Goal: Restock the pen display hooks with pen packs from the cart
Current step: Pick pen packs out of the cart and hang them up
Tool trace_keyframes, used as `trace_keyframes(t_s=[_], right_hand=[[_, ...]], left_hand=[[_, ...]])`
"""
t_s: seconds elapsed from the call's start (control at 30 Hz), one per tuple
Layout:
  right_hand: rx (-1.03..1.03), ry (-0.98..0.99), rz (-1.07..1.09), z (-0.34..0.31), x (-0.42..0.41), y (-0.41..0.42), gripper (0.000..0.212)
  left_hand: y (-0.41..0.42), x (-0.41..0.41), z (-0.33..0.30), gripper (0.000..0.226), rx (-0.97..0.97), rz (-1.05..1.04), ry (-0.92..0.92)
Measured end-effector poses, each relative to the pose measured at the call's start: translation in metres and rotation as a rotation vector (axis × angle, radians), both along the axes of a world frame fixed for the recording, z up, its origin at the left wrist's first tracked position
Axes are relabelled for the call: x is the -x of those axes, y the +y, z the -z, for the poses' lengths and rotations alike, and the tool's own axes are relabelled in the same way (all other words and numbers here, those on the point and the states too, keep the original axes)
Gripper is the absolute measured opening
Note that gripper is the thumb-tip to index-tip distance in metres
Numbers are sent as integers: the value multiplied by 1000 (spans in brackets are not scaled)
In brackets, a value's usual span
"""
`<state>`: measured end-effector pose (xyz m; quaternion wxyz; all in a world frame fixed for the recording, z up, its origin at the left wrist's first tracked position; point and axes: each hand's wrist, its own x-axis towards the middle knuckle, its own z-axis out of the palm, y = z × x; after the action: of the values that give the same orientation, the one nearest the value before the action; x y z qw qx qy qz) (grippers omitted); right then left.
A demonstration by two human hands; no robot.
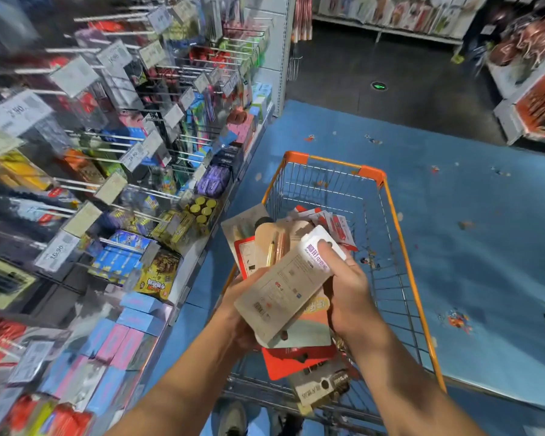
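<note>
Above the orange-rimmed wire cart (pixel 400 234) I hold a fanned stack of pen packs (pixel 265 247). My left hand (pixel 238 313) grips the stack from below. My right hand (pixel 346 287) grips the top pack, a beige card with a white header (pixel 283 284), my thumb lying on the header. More packs lie loose in the cart (pixel 334 225), some red and white. The pen display hooks (pixel 114 136) fill the left side, blurred, with price tags at their tips and packs hanging on them.
Boxed stationery sits on the lower shelf (pixel 145 284) beside the cart. A blue patterned floor mat (pixel 469 231) spreads to the right. Other shelving stands far back (pixel 390 14) and at the right (pixel 535 105). My shoes (pixel 233 420) show below the cart.
</note>
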<state>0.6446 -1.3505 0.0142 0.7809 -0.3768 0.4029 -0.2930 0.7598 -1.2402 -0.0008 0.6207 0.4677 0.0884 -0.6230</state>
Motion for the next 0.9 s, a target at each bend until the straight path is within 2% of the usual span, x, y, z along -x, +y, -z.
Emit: trace_keyframes(t_s=[0.1, 0.2, 0.3, 0.37, 0.43, 0.5, 0.57, 0.63, 0.67, 0.7, 0.8, 0.9], right_hand=[[-21, -36, -8, -3, 2, -3, 40], [-4, -19, 26, -7, 6, -7, 40], [12, 4, 110, -8, 13, -17, 40], [59, -64, 121, -16, 18, -21, 47], [123, -100, 114, -26, 21, -20, 43], [152, -135, 115, -32, 24, -19, 31], [187, -178, 95, -33, 27, -19, 29], [259, -152, 79, -33, 26, -15, 54], [298, -142, 75, -32, 25, -13, 68], [328, -150, 66, -33, 24, -10, 74], [371, -205, -18, -34, 23, 2, 52], [362, -133, -71, -42, 23, 19, 48]], left_hand=[[5, -6, 4, 86, 14, 78, -91], [7, -10, 0, 83, 8, 55, -131], [5, -14, -2, 105, -6, -8, -166], [6, -16, -5, 88, 3, -26, -163], [6, -19, -5, 71, 0, -32, -158], [6, -20, -5, 73, -14, -52, -140], [6, -22, -6, 83, -33, -90, -97], [6, -23, -9, 77, -35, -113, -88], [6, -25, -8, 68, -45, -120, -105], [5, -27, -7, 58, -50, -123, -118], [6, -32, -5, 47, -57, -123, -144], [11, -35, -9, 45, -46, -103, -162]])
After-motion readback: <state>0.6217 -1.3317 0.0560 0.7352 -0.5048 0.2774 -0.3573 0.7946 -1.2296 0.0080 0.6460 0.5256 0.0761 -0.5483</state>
